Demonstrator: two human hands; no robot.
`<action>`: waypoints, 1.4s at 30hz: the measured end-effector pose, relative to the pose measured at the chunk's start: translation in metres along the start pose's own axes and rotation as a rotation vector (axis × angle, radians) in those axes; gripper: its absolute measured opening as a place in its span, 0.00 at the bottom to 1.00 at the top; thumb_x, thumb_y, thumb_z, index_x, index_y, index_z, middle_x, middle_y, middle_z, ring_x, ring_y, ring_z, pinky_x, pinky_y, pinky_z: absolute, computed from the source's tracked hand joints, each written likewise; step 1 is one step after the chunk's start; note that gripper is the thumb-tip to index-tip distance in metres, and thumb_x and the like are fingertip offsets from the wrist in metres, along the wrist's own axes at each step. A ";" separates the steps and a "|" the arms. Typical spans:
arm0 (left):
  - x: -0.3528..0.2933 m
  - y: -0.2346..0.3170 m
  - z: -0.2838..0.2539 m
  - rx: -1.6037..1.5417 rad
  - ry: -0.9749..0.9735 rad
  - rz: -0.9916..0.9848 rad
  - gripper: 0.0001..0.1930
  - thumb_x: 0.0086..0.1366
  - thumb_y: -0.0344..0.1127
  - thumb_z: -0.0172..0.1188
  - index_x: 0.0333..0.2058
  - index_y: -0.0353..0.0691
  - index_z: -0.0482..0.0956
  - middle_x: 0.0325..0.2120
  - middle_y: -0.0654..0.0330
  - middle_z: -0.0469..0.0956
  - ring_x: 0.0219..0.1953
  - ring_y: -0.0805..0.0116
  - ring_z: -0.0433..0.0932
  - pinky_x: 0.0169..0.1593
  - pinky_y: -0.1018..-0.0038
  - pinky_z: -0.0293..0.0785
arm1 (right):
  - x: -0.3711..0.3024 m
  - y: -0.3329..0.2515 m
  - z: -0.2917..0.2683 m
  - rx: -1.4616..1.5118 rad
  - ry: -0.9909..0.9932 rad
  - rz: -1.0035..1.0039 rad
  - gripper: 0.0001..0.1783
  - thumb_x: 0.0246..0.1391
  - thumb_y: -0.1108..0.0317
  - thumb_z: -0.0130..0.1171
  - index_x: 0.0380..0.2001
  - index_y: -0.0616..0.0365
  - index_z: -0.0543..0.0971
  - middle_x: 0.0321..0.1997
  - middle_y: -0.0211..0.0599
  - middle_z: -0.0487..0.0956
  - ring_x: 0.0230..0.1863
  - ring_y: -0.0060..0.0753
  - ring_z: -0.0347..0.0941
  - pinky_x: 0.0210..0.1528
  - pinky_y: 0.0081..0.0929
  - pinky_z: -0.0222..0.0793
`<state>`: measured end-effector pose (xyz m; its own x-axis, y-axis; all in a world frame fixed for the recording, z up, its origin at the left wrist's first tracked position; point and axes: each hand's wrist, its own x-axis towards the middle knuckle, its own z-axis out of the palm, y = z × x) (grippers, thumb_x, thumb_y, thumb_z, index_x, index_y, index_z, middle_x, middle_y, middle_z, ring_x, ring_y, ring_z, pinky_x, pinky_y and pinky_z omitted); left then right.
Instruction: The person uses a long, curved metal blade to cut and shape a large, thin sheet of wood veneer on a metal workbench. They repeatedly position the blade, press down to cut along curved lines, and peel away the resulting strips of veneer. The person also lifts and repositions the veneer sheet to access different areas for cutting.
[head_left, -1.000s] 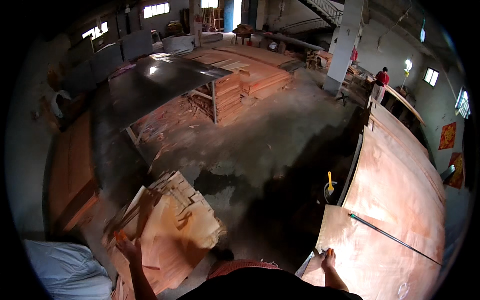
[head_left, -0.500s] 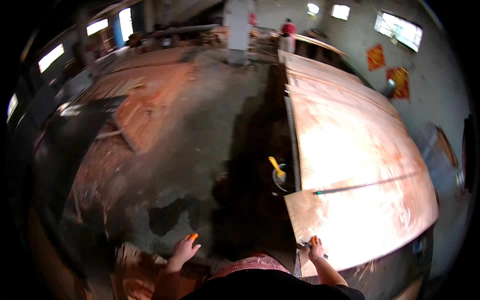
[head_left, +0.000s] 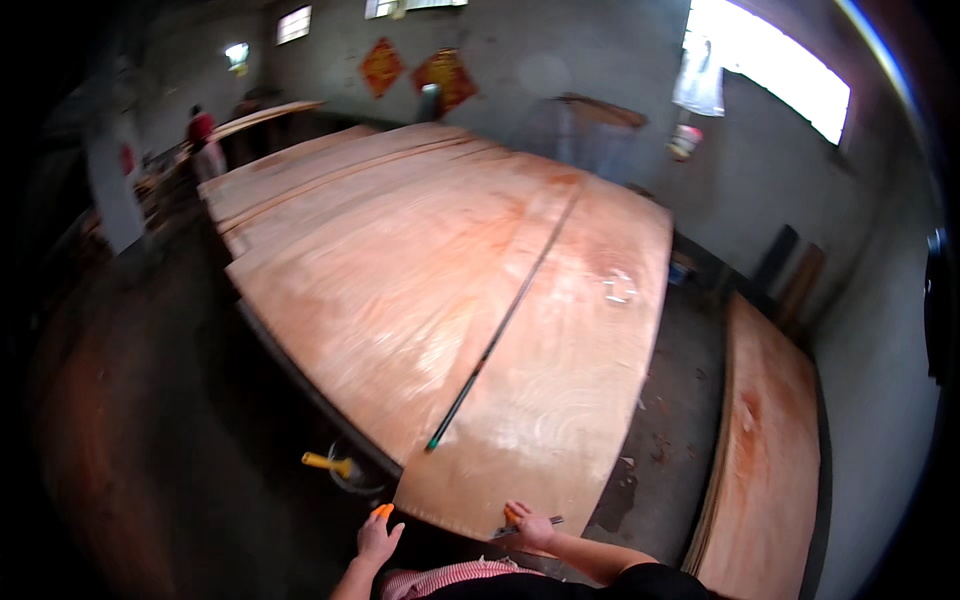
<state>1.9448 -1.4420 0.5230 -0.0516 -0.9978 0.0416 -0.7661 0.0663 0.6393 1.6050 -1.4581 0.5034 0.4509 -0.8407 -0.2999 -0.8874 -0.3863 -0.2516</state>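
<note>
My right hand (head_left: 532,526) rests at the near edge of a large wood veneer sheet (head_left: 590,430), closed around a slim dark hand tool (head_left: 556,520) whose kind is too small to make out. Orange coverings show on fingertips of both hands. Just off the sheet's near left corner is my left hand (head_left: 376,540), empty, thumb apart from the fingers. A long thin dark rod (head_left: 487,350) with a green end lies across the sheets, beyond both hands.
Left of the stack, a bucket (head_left: 362,480) holds a yellow-handled brush (head_left: 328,463). More wood sheets (head_left: 765,450) lie low along the right wall. A person in red (head_left: 201,128) stands far left. A pillar (head_left: 112,190) rises nearby.
My view has swung right, so the sheet stack now fills the middle and the right wall shows. My right hand still holds the tool at the near edge; my left is closer to the sheet's corner.
</note>
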 end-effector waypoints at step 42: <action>0.215 -0.001 0.097 -0.101 -0.291 0.067 0.20 0.50 0.36 0.49 0.43 0.35 0.63 0.35 0.49 0.69 0.34 0.58 0.71 0.38 0.67 0.69 | 0.042 -0.067 0.022 0.166 0.048 0.731 0.40 0.32 0.59 0.60 0.50 0.67 0.59 0.59 0.39 0.53 0.57 0.37 0.51 0.55 0.25 0.54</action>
<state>1.8721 -1.6564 0.4571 -0.2922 -0.9479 -0.1266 -0.6881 0.1164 0.7162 1.6852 -1.4598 0.4873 -0.2558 -0.8781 -0.4043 -0.9314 0.3359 -0.1403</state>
